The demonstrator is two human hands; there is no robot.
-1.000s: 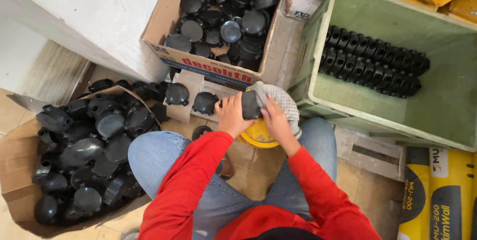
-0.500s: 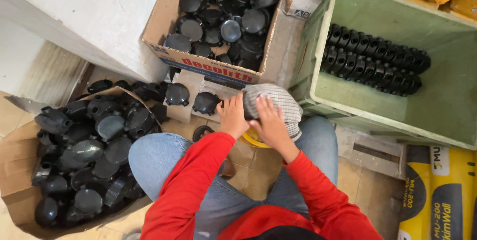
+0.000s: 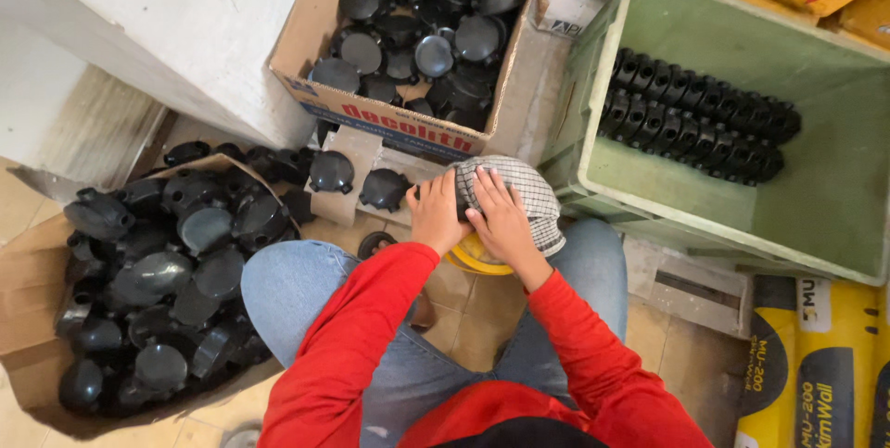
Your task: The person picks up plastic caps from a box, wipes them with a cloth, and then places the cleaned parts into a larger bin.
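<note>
My left hand [image 3: 436,212] and my right hand [image 3: 499,214] are pressed together in front of my knees over a checked grey-and-white cloth [image 3: 530,190]. The cloth is wrapped round something; a black part held earlier is now hidden under it. My right hand lies on the cloth with fingers spread, while my left hand grips its left edge. A yellow round object [image 3: 477,256] shows just below my hands. Two loose black round caps [image 3: 330,171] lie on a cardboard flap to the left of my hands.
A cardboard box [image 3: 389,119] of black round parts stands ahead. An open brown bag [image 3: 28,318] of the same parts sits at left. A green plastic crate [image 3: 640,156] at right holds two rows of black fittings [image 3: 695,119]. Yellow sacks [image 3: 816,355] lie at right.
A black part held in view between my hands a second ago is now covered by the checked cloth. My right hand has moved on top of the cloth.
</note>
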